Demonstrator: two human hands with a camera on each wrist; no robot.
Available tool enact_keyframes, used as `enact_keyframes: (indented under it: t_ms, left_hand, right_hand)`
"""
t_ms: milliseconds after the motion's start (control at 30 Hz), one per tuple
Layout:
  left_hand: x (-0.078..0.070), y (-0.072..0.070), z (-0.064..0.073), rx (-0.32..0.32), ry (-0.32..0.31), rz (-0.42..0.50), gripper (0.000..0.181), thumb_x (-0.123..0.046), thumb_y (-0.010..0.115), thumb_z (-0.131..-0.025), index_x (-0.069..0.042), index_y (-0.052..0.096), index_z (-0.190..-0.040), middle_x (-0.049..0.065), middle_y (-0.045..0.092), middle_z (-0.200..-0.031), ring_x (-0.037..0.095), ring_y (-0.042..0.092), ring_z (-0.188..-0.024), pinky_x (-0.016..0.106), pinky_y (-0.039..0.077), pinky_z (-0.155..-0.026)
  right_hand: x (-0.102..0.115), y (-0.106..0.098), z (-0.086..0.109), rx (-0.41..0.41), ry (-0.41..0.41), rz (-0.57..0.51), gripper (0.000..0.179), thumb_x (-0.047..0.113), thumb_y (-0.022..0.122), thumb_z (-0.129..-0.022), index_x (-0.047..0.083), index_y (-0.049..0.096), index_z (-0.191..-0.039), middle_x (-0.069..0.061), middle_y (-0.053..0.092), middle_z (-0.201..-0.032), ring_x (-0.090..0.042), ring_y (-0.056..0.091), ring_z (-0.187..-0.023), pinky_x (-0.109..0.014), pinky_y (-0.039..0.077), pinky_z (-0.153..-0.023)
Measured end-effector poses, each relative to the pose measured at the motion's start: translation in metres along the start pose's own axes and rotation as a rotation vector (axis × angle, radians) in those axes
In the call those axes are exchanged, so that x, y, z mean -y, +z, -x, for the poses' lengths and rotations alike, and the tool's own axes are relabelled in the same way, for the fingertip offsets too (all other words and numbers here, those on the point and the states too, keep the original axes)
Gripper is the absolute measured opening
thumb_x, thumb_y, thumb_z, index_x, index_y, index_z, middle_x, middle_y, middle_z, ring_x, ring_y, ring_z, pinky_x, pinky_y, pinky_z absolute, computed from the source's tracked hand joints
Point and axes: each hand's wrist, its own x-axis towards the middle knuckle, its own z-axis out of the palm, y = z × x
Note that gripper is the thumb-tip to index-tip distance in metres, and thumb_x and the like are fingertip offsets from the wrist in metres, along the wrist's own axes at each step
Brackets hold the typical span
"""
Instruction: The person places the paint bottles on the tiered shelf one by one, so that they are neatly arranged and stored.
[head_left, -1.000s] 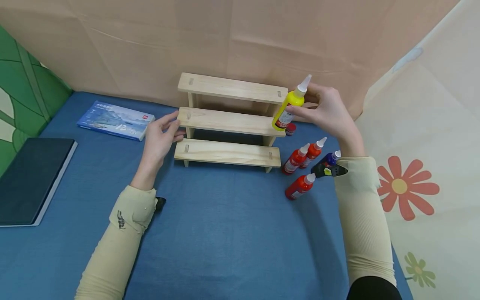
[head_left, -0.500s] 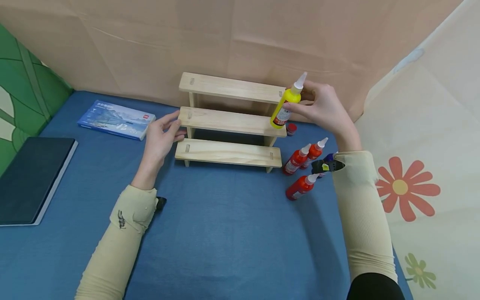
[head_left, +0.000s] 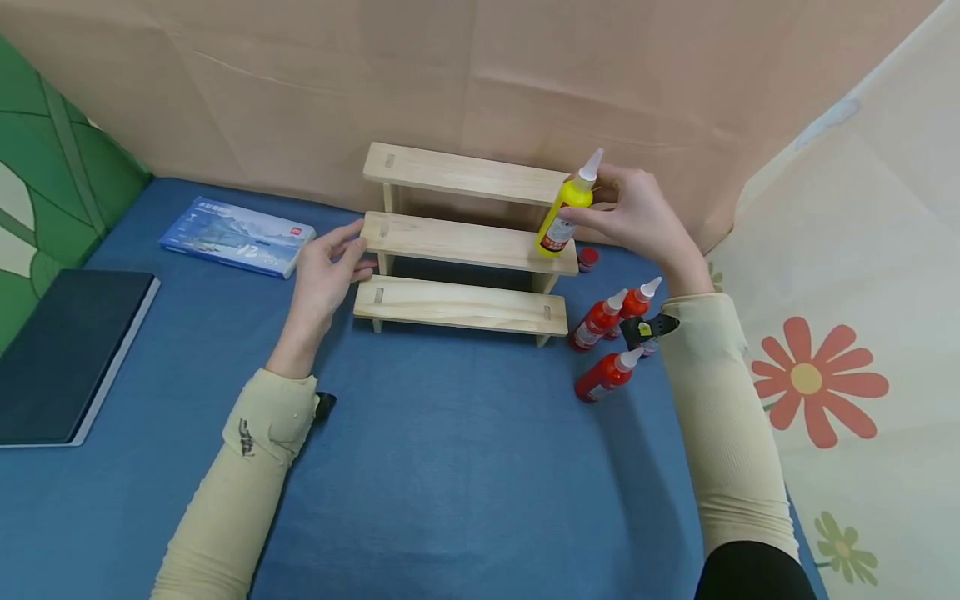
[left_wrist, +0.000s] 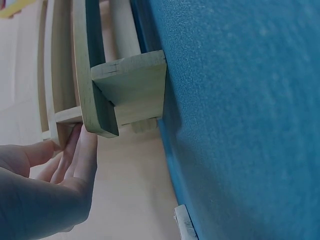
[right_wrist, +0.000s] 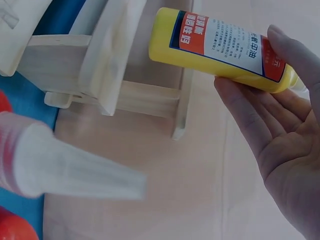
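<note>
In the head view, my right hand [head_left: 633,212] pinches a yellow ink bottle [head_left: 566,217] with a white pointed cap, thumb on one side and fingers on the other. The bottle leans a little, over the right end of the middle tier of a wooden three-step shelf [head_left: 457,300]. The right wrist view shows the bottle's printed label [right_wrist: 225,45]; contact with the board cannot be told. My left hand [head_left: 322,275] holds the left end of the middle tier, and in the left wrist view its thumb and fingers [left_wrist: 87,150] meet the board's end.
Several red bottles [head_left: 603,377] stand right of the shelf, with a dark bottle partly hidden by the right wrist camera. A small red-capped container [head_left: 588,258] is behind them. At left lie a blue box [head_left: 236,236] and a black book [head_left: 67,354].
My right hand has moved slightly left with the yellow ink bottle, bringing it further over the middle tier. The left hand keeps its hold on the shelf.
</note>
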Motion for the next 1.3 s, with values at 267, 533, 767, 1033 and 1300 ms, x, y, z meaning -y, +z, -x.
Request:
enact_keyframes:
  t_ms: [267,533,767,1033,1300]
  left_hand:
    - [0.006,0.001,-0.003,-0.004,0.023,-0.004,0.044,-0.015,0.053,-0.115,0.000,0.053,-0.156,0.026,0.063,-0.143,0.029,0.076,-0.106,0.024,0.064,-0.088]
    - [0.007,0.001,-0.004,0.004,0.006,-0.005,0.045,-0.017,0.053,-0.115,-0.001,0.052,-0.157,0.026,0.062,-0.145,0.038,0.073,-0.113,0.023,0.063,-0.089]
    - [0.007,0.000,-0.004,-0.002,0.010,0.001,0.044,-0.016,0.053,-0.115,-0.001,0.052,-0.157,0.026,0.063,-0.144,0.038,0.073,-0.113,0.023,0.063,-0.088]
    - [0.006,0.000,-0.005,0.000,0.005,-0.001,0.045,-0.016,0.053,-0.115,-0.001,0.051,-0.157,0.026,0.062,-0.144,0.037,0.073,-0.113,0.024,0.063,-0.089]
    - [0.007,0.000,-0.004,-0.001,0.008,-0.007,0.045,-0.015,0.052,-0.115,0.001,0.050,-0.157,0.027,0.062,-0.145,0.036,0.074,-0.113,0.024,0.063,-0.089]
  right_hand:
    - [-0.013,0.011,-0.007,0.024,0.002,0.006,0.045,0.017,0.082,-0.098,-0.004,0.067,-0.135,-0.019,0.071,-0.129,-0.037,0.071,-0.118,-0.036,0.063,-0.098]
    - [-0.019,0.017,-0.010,0.048,-0.007,0.016,0.046,0.017,0.082,-0.098,-0.004,0.065,-0.136,-0.018,0.069,-0.131,-0.037,0.070,-0.119,-0.044,0.062,-0.101]
    - [-0.020,0.020,-0.011,0.056,-0.008,0.011,0.047,0.015,0.083,-0.097,-0.005,0.064,-0.136,-0.018,0.069,-0.131,-0.037,0.069,-0.120,-0.048,0.061,-0.102]
    - [-0.020,0.020,-0.011,0.064,-0.010,0.006,0.048,0.014,0.083,-0.098,-0.004,0.063,-0.138,-0.018,0.069,-0.132,-0.037,0.068,-0.121,-0.048,0.060,-0.104]
    - [-0.020,0.022,-0.010,0.055,-0.001,0.008,0.048,0.015,0.082,-0.098,-0.003,0.063,-0.139,-0.020,0.068,-0.134,-0.039,0.067,-0.122,-0.051,0.059,-0.105]
